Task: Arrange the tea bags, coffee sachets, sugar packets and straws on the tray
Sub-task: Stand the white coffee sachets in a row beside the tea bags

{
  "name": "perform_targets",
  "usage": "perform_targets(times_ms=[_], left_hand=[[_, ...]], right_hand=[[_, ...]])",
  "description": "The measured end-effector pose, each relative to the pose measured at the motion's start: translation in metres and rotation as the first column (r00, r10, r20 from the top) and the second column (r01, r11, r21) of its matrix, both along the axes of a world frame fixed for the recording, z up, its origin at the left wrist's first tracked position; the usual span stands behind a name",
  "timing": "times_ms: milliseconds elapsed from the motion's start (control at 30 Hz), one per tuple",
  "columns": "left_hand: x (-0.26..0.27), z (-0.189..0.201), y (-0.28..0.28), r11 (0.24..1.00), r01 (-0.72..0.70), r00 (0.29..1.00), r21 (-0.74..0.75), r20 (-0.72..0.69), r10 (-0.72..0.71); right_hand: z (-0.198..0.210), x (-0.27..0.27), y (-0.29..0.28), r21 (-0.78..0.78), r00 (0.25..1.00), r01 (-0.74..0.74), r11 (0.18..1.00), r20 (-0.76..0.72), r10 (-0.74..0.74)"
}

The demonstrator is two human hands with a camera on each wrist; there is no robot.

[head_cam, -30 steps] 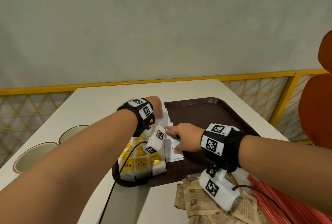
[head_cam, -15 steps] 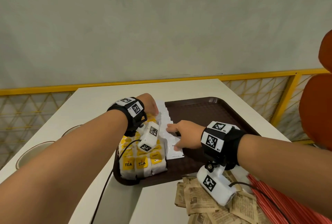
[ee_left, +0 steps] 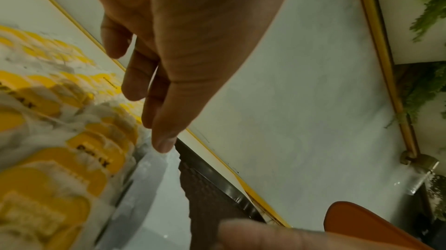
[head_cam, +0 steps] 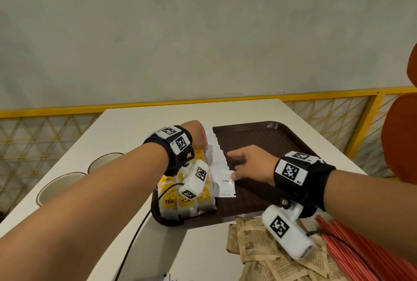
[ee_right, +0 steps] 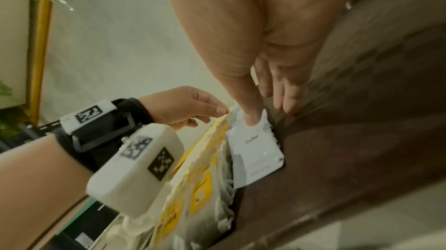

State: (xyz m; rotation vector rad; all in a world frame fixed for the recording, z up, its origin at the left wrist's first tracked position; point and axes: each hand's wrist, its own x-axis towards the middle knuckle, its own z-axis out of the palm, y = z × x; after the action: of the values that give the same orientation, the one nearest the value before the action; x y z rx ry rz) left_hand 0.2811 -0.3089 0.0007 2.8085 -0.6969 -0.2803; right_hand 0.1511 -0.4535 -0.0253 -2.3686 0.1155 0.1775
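A brown tray (head_cam: pixel 266 138) lies on the white table. Tea bags (head_cam: pixel 185 201) with yellow labels fill its left part. Beside them runs an overlapping row of white coffee sachets (head_cam: pixel 217 159). My left hand (head_cam: pixel 204 145) touches the far end of that row with fairly straight fingers (ee_left: pixel 164 139). My right hand (head_cam: pixel 234 168) presses its thumb (ee_right: pixel 251 118) on the nearest sachet (ee_right: pixel 255 149), marked "Coffee", with the other fingers spread over the tray (ee_right: pixel 362 139). Brown printed sugar packets (head_cam: pixel 255 242) and red straws (head_cam: pixel 343 251) lie on the table before the tray.
Two paper cups (head_cam: pixel 61 188) stand on the table to the left. A yellow railing (head_cam: pixel 381 118) runs behind and to the right of the table, and an orange chair back (head_cam: pixel 399 138) stands at the right. The tray's right half is bare.
My right hand has drawn back a little to the right, uncovering the "Coffee" label on the nearest sachet. The left hand stays at the row's far end, and the row looks straighter.
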Motion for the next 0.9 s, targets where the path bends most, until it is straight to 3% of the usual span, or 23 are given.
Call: perform_targets(times_ms=[200,400,667,900], left_hand=[[-0.011,0.002,-0.005,0.999,0.041,0.999,0.027,-0.012,-0.040],[-0.011,0.005,0.001,1.000,0.031,1.000,0.004,0.006,-0.031],[-0.008,0.000,0.010,0.994,-0.074,0.996,-0.077,-0.048,0.070],[-0.013,-0.008,0.006,0.989,-0.073,0.997,-0.132,-0.014,0.072]], right_hand=[[-0.011,-0.008,0.000,0.193,0.988,0.152,0.969,-0.064,-0.143],[-0.013,0.000,0.002,0.266,0.988,0.154,0.952,-0.048,-0.147],[-0.018,0.015,0.009,0.339,0.955,0.283,0.897,-0.017,-0.295],[-0.020,0.026,0.023,0.354,0.962,0.262,0.898,-0.016,-0.274]])
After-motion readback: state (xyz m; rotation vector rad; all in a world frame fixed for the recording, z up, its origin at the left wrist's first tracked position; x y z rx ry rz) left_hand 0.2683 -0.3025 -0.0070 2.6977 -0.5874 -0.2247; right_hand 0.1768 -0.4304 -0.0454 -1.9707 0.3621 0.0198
